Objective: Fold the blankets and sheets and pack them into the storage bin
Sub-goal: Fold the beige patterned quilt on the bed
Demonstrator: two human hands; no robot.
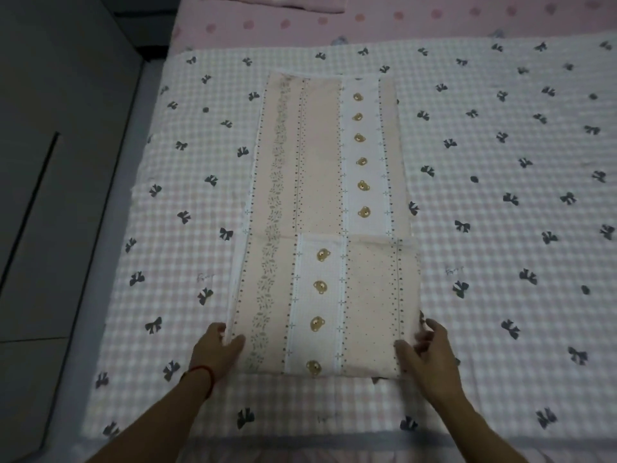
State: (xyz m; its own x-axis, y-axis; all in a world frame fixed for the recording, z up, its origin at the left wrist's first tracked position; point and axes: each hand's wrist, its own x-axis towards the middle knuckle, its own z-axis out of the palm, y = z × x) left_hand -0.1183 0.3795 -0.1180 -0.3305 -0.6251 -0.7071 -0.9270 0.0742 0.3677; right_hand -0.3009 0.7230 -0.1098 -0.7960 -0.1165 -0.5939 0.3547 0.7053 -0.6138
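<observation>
At the far left runs a grey floor (pixel 50 195) beside the bed (pixel 110 329), whose grey edge borders a pink checked blanket (pixel 500 195) with dark bows, spread flat across the mattress. Moving right, the left hand (pixel 218 349) sits at the near left edge of the peach striped sheet (pixel 320 168), its thumb lying on top of the cloth and its fingers seeming to tuck round the edge, so it grips the fabric there (a red cord circles that wrist). The sheet itself is already a long narrow band with teddy-bear heads down a white stripe; its long axis runs straight away from the person, from near to far, and its near end has been doubled over into a thicker flap reaching roughly a third of the way up. On the right, the right hand (pixel 427 345) holds the near right edge, fingers curled against the side of the folded layers and thumb on the cloth. Both hands are level with each other and equally close to the flap, one on each side, so the next fold probably goes away from the body along the band's length. No storage bin shows here; folded pink cloth (pixel 283 1) lies at the far edge of the bed
</observation>
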